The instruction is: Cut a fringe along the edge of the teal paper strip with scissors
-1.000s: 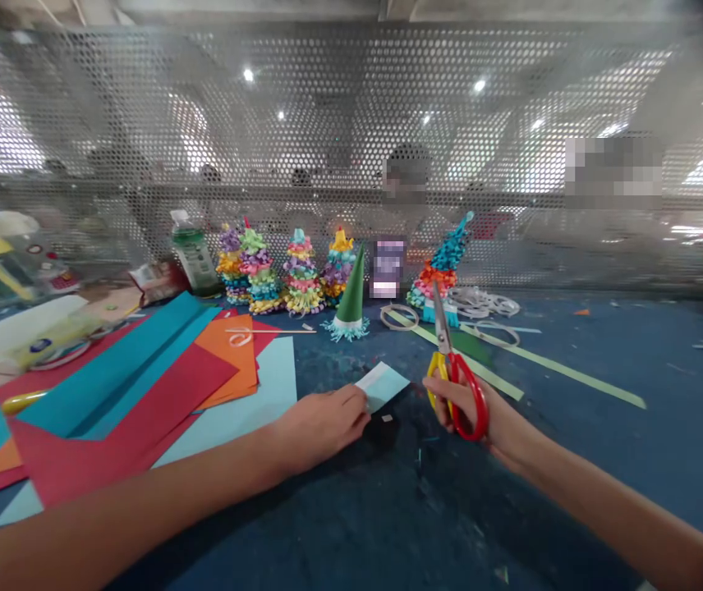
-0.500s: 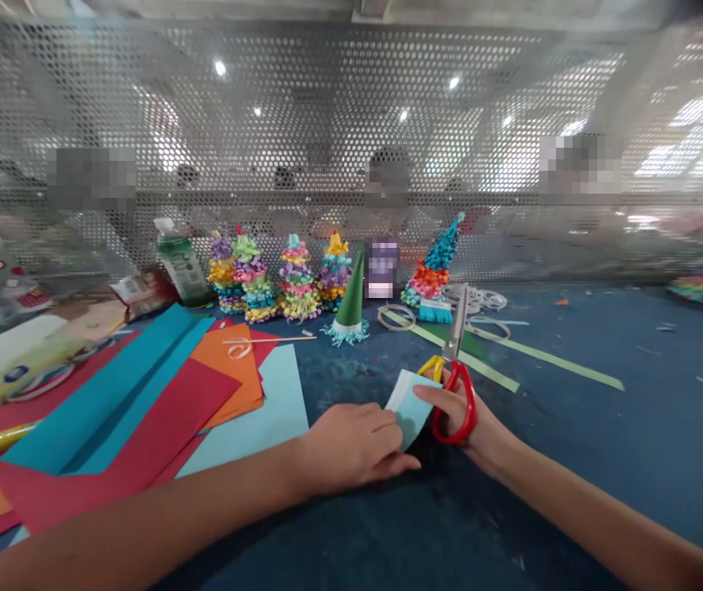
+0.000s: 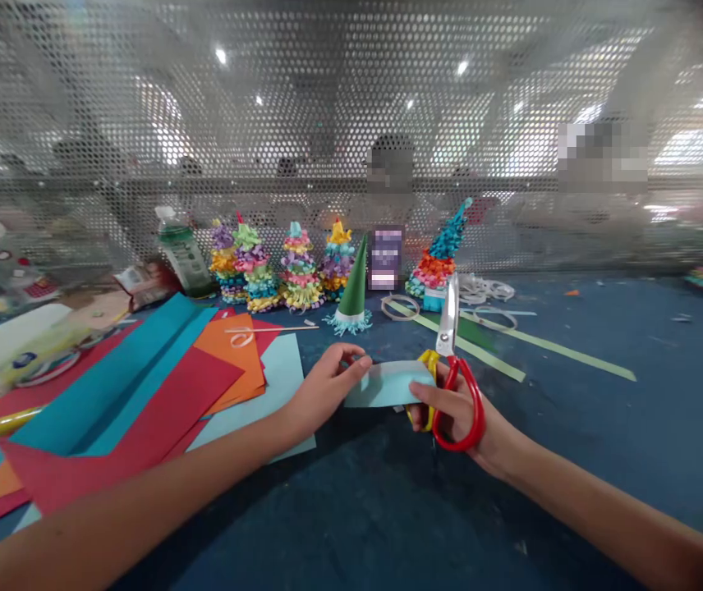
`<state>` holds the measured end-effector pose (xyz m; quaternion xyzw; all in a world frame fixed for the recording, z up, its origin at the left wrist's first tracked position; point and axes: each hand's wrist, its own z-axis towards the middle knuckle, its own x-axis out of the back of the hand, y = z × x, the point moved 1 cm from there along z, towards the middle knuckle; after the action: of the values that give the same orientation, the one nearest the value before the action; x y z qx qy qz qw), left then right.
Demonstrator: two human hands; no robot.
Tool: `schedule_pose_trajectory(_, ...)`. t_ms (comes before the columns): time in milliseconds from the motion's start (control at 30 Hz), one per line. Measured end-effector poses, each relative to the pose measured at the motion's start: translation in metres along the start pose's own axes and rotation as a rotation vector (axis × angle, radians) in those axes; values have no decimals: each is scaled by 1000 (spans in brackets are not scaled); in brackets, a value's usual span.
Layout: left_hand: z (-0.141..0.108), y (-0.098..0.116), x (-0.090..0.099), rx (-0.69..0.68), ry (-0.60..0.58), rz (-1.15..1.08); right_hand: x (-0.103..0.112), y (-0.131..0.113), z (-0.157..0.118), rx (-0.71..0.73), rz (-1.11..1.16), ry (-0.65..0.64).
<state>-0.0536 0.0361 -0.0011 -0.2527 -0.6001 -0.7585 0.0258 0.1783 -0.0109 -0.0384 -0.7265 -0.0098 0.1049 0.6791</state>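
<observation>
A light blue paper strip (image 3: 388, 386) is stretched between my two hands just above the dark table. My left hand (image 3: 333, 382) pinches its left end between thumb and fingers. At the other end, the thumb of my right hand (image 3: 450, 406) presses on the strip. That same hand also carries scissors (image 3: 448, 320) with one red and one yellow handle loop, blades pointing up and away from me. Behind the strip stands a green paper cone (image 3: 355, 287) with a light blue fringe around its base.
Coloured paper sheets (image 3: 135, 443) overlap on the left. Several fringed paper trees (image 3: 302, 275) line the back beside a green bottle (image 3: 184, 254) and a phone (image 3: 387, 258). Pale green strips (image 3: 561, 353) and tape rings (image 3: 401, 307) lie right of centre. A perforated metal screen (image 3: 320, 107) closes the back.
My left hand has moved left and up, and the light blue paper has gone from folded and tilted to drawn out lengthwise. The scissors stay in my right hand.
</observation>
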Motion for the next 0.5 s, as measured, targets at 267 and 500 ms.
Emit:
schedule_pose_trajectory(267, -8, 5, 2, 33, -153, -41, -9, -8, -6, -33, -13, 15)
schedule_pose_trajectory(500, -19, 12, 2, 12, -358, -115, -16, -12, -21, -63, -9, 65)
